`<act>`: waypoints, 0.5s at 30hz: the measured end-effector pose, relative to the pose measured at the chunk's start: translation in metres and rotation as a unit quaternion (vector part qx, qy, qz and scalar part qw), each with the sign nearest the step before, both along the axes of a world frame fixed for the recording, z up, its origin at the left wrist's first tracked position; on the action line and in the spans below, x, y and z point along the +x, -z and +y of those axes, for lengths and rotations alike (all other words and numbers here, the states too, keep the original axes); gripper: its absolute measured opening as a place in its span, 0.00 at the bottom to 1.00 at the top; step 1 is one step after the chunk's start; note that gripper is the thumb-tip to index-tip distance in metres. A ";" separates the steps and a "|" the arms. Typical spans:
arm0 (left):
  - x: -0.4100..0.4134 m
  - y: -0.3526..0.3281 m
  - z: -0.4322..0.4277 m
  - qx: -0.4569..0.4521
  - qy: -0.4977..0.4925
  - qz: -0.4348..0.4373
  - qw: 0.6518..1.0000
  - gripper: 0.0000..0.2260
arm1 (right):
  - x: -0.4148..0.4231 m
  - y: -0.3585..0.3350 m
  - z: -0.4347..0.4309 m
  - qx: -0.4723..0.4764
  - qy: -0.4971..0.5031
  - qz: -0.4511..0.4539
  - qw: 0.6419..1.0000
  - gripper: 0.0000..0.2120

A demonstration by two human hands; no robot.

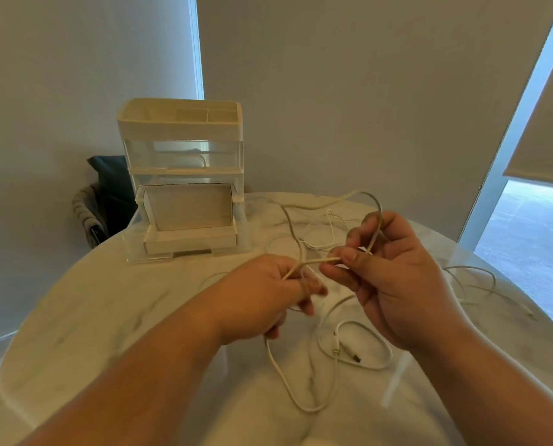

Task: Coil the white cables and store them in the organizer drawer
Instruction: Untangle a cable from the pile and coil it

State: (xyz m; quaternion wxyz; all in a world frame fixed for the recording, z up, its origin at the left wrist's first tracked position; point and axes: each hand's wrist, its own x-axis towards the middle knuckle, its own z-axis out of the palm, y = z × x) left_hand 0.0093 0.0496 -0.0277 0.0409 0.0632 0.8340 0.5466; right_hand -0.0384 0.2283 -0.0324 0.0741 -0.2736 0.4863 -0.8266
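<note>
White cable [317, 261] is held taut between two hands above a marble table [107, 317]; the short stretch runs from the left hand [262, 294] up and across to the right hand [400, 281]. The left hand's fingers [312, 286] are curled round the cable, which emerges at the top of the fist and hangs out again below it, falling to the table in a long loop [310, 408]. The right hand's fingertips [347, 254] are pinched together on the cable's far end; from there the cable is carried up in an arc over the raised upper fingers and away toward the back of the table; which fingers make the pinch cannot be told.

More white cables [362, 323] are spread loosely on the table under and around the hands, with one at the right edge [478, 272] and others lying behind the hands [320, 220].

An organizer [181, 130] of clear and cream plastic is stood at the back left of the table, well apart from the hands; its bottom drawer [190, 241] is pulled out; no cable can be seen in it. A dark bag [111, 185] is seen behind the table.
</note>
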 end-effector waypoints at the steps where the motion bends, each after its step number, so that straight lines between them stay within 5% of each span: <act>1: -0.001 -0.001 -0.002 -0.008 -0.023 0.025 0.999 0.07 | 0.000 0.003 -0.001 0.010 -0.004 0.010 1.000 0.11; 5: -0.003 -0.010 -0.013 0.118 -0.116 0.129 0.978 0.10 | -0.004 0.011 0.001 0.098 0.049 0.075 0.991 0.26; 9: 0.000 -0.022 -0.026 0.241 -0.143 0.180 0.943 0.11 | -0.014 0.010 0.010 0.189 0.180 0.108 0.959 0.10; 12: 0.004 -0.029 -0.033 0.283 -0.137 0.207 0.927 0.12 | -0.016 0.000 0.021 0.301 0.254 0.152 0.907 0.11; 15: 0.004 -0.031 -0.039 0.314 -0.119 0.228 0.914 0.13 | -0.011 -0.014 0.036 0.464 0.184 0.191 0.845 0.06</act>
